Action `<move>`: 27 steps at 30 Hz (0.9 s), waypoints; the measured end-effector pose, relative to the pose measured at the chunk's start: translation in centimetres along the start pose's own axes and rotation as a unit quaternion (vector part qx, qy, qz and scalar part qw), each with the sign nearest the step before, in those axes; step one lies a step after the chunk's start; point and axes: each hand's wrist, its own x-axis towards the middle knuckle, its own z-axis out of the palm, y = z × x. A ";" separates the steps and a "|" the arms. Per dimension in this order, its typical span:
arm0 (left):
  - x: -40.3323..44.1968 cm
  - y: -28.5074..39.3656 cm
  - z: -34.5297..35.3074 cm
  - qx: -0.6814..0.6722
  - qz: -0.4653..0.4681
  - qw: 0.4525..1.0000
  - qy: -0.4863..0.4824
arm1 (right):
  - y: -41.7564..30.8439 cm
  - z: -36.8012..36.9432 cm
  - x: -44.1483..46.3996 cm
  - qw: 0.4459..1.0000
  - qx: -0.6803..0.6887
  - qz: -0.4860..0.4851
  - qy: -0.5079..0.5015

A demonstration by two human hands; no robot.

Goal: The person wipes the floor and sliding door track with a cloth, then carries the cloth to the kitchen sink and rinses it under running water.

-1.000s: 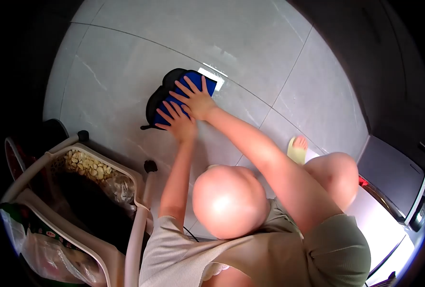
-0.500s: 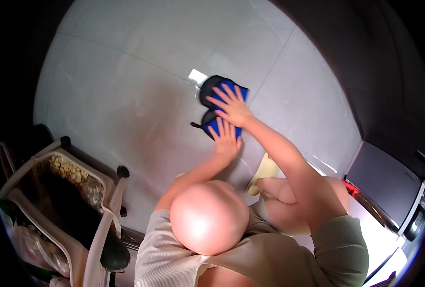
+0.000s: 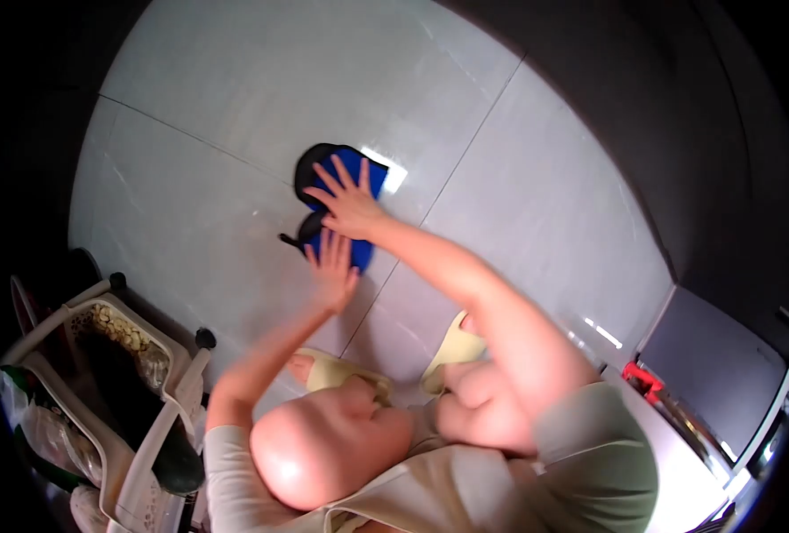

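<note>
Head view, left hand [image 3: 334, 274], right hand [image 3: 354, 210], splayed on cloth [image 3: 377, 179]

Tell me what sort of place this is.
Probably a home kitchen: there's a tiled floor, a pale storage rack holding what look like foodstuffs, including a large dark green gourd, and the person wears yellow slippers.

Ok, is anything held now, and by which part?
Nothing appears gripped: the right hand and left hand rest open, mainly on the blue section of the blue-and-black scalloped fabric pad, which lies on the grey tiled floor.
</note>
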 end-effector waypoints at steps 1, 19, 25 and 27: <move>1.4 -1.3 -0.7 0.053 0.008 0.999 0.009 | 0.2 0.2 1.7 0.999 0.002 -0.003 0.047; 6.6 18.0 6.5 0.107 0.167 0.968 -0.151 | 12.3 -4.6 -18.8 0.979 -0.023 0.190 0.066; 9.8 10.7 2.9 0.125 0.019 0.992 -0.019 | 10.4 -3.9 -4.6 0.991 -0.023 0.069 0.114; 12.6 9.7 2.1 0.163 -0.025 0.986 -0.019 | 10.9 -4.2 -0.6 0.987 -0.021 0.044 0.152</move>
